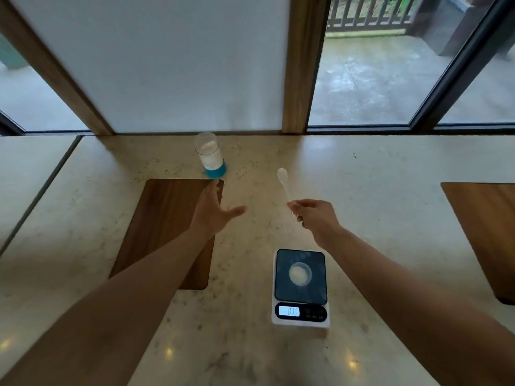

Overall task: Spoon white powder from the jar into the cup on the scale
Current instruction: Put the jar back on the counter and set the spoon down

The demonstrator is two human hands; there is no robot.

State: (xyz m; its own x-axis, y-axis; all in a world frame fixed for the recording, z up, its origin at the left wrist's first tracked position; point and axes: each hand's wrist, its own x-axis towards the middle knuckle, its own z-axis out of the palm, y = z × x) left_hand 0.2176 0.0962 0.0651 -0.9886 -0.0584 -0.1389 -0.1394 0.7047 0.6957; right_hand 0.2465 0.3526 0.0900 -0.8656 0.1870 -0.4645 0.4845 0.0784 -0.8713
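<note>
A clear jar (210,154) with a blue base stands open near the back of the stone counter, with white powder inside. My left hand (214,211) is stretched toward it, fingers spread, just short of the jar and holding nothing. My right hand (313,214) grips the handle of a translucent plastic spoon (284,182), whose bowl points away from me and up. Nearer to me, a small digital scale (301,288) carries a clear cup (300,273) with some white powder in it. The display is lit.
A dark wooden board (164,227) lies set into the counter under my left forearm. Another wooden board (485,232) sits at the right edge. Behind the jar rise a white panel, wooden posts and windows.
</note>
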